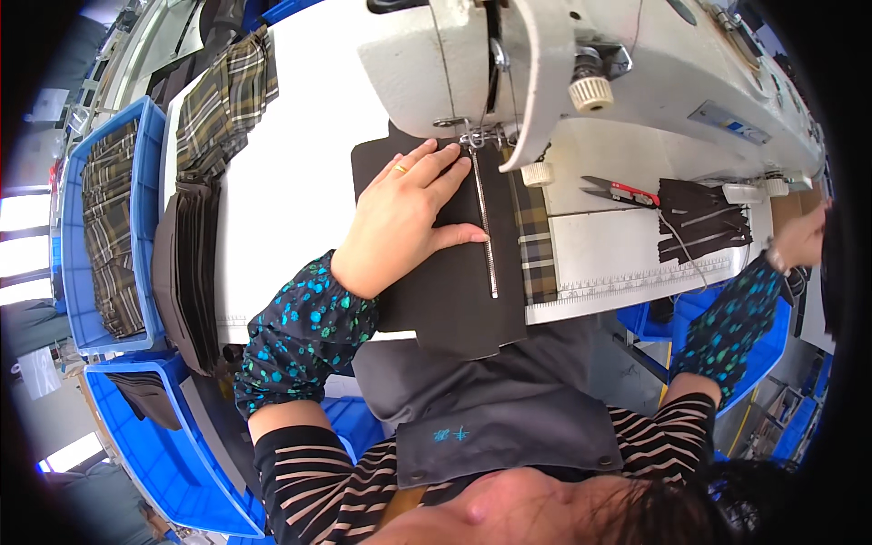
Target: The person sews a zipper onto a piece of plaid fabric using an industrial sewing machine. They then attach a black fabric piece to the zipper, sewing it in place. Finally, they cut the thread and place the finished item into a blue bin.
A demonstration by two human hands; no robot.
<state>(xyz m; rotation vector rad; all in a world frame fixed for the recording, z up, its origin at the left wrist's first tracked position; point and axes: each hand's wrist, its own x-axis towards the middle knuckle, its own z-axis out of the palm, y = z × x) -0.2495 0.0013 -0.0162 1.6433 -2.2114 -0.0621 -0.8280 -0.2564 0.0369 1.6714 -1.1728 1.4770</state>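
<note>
Dark fabric piece [454, 291] on white sewing table [300, 182], left hand [404, 218] flat, grip apart.

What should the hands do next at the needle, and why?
Probably bring the right hand back to the fabric. Only the left hand presses it flat, beside the zipper that runs up to the presser foot; the right hand is off at the table's right edge.
</note>
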